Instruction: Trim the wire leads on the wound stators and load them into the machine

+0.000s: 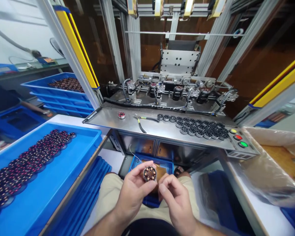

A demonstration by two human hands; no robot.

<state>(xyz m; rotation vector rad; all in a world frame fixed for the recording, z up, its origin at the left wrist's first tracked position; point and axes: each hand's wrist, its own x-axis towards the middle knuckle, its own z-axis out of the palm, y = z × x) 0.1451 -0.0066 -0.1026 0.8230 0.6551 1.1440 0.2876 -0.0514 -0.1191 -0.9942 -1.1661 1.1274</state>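
Observation:
My left hand (pixel 134 190) holds a small round motor stator (pixel 149 173) with copper windings between thumb and fingers, its wound face turned up toward me. Close beside it on the right is my right hand (pixel 174 195), fingers curled and thumb pressed in; whatever it may pinch cannot be made out. Both hands are above my lap. On the metal bench ahead lie nippers (pixel 140 125) with yellow and black handles, spread apart. A single stator with red windings (pixel 121 115) sits to their left. Rows of black, unwound-looking stator cores (pixel 201 127) stand to their right.
At left, a blue tray (pixel 95 131) carries many wound stators (pixel 36 154); more blue trays (pixel 61 95) are stacked behind. A winding machine (pixel 177 91) rises beyond the bench, flanked by yellow posts. Right are coloured buttons (pixel 238 137) and a plastic-lined box (pixel 267 134). Another person sits far left.

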